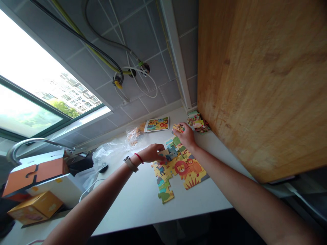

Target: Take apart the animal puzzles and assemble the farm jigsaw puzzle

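Pinches a puzzle piece (164,154) in the left hand (153,153) at the far left part of the joined puzzle (180,167). Clasps a small stack of pieces (178,128) in the right hand (187,135), beyond the puzzle. Has white countertop (135,199) under the puzzle and a picture sheet (158,124) beyond it.

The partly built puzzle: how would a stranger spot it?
Start at the white counter beside the wooden panel. The partly built puzzle lies flat by the left hand. Unlike the loose pile by the panel, its pieces interlock, showing a red-maned lion.
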Demonstrator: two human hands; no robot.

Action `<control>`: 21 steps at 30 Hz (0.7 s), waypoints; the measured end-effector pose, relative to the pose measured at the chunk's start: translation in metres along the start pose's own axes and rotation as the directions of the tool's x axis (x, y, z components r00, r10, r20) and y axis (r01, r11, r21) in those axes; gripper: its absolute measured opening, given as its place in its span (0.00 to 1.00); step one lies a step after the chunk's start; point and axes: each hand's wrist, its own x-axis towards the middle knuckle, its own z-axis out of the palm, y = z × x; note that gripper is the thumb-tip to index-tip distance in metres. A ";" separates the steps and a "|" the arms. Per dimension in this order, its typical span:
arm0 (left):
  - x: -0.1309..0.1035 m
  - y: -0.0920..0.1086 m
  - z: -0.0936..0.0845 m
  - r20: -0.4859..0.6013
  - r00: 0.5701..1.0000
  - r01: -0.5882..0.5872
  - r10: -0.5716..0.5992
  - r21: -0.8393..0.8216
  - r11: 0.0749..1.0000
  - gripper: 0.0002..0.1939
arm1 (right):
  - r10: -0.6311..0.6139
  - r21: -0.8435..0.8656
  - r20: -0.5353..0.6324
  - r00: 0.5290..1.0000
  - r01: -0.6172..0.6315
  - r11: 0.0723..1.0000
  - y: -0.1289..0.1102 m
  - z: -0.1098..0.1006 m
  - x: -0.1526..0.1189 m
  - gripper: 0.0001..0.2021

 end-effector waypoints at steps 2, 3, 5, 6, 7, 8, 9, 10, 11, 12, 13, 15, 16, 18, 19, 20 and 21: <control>-0.001 -0.003 -0.002 0.033 0.999 0.007 -0.005 -0.070 0.998 0.17 | 0.000 -0.018 0.003 1.000 0.000 1.000 0.001 0.000 0.000 0.16; -0.002 -0.004 -0.003 0.048 0.999 0.013 -0.008 -0.107 0.994 0.18 | -0.001 -0.027 0.006 1.000 0.001 1.000 0.001 0.000 0.000 0.16; -0.003 -0.006 -0.002 0.065 0.998 0.016 -0.006 -0.153 0.988 0.19 | -0.006 -0.040 0.008 1.000 0.006 0.999 0.003 0.000 0.001 0.17; -0.004 -0.005 0.000 0.068 0.998 0.009 0.002 -0.157 0.987 0.20 | -0.009 -0.045 0.008 1.000 0.009 0.999 0.003 0.001 0.001 0.17; -0.005 -0.004 0.001 0.069 0.998 -0.003 0.014 -0.154 0.988 0.20 | -0.011 -0.047 0.007 1.000 0.011 0.999 0.004 0.001 0.001 0.17; -0.006 -0.003 0.003 0.070 0.997 -0.013 0.024 -0.148 0.989 0.20 | -0.012 -0.048 0.006 1.000 0.012 0.999 0.004 0.001 0.001 0.17; -0.007 -0.001 0.005 0.071 0.997 -0.018 0.029 -0.143 0.990 0.20 | -0.013 -0.047 0.008 1.000 0.013 0.999 0.005 0.001 0.001 0.17; -0.007 0.001 0.007 0.067 0.997 -0.017 0.027 -0.140 0.990 0.21 | -0.014 -0.045 0.011 1.000 0.014 0.999 0.005 0.001 0.001 0.17; -0.008 0.004 0.009 0.060 0.998 -0.012 0.020 -0.135 0.991 0.21 | -0.014 -0.043 0.015 1.000 0.015 0.999 0.005 0.000 0.001 0.17; -0.009 0.005 0.009 0.052 0.999 -0.003 0.010 -0.125 0.992 0.22 | -0.015 -0.041 0.018 1.000 0.015 0.999 0.005 0.000 0.001 0.17; -0.009 0.007 0.010 0.048 0.999 0.007 -0.002 -0.114 0.993 0.22 | -0.016 -0.040 0.019 1.000 0.016 0.999 0.005 0.000 0.001 0.17; -0.009 0.009 0.010 0.068 0.997 0.029 -0.021 -0.118 0.993 0.22 | -0.017 -0.040 0.018 1.000 0.018 0.999 0.004 0.000 0.001 0.17; -0.009 0.009 0.010 0.092 0.995 0.039 -0.027 -0.139 0.989 0.23 | -0.017 -0.041 0.017 1.000 0.018 0.999 0.004 0.000 0.001 0.17; -0.010 0.010 0.013 0.144 0.989 0.054 -0.028 -0.180 0.982 0.24 | -0.016 -0.040 0.020 1.000 0.016 0.999 0.003 0.000 0.001 0.16; -0.011 0.010 0.016 0.158 0.987 0.055 -0.026 -0.182 0.982 0.25 | -0.012 -0.040 0.023 1.000 0.013 0.999 0.003 0.000 0.001 0.16; -0.012 0.012 0.020 0.155 0.988 0.053 -0.027 -0.166 0.985 0.24 | -0.008 -0.039 0.027 1.000 0.009 0.999 0.003 0.000 0.001 0.16; -0.015 0.014 0.024 0.133 0.991 0.047 -0.030 -0.132 0.990 0.23 | -0.002 -0.038 0.031 1.000 0.003 0.999 0.004 0.000 0.000 0.16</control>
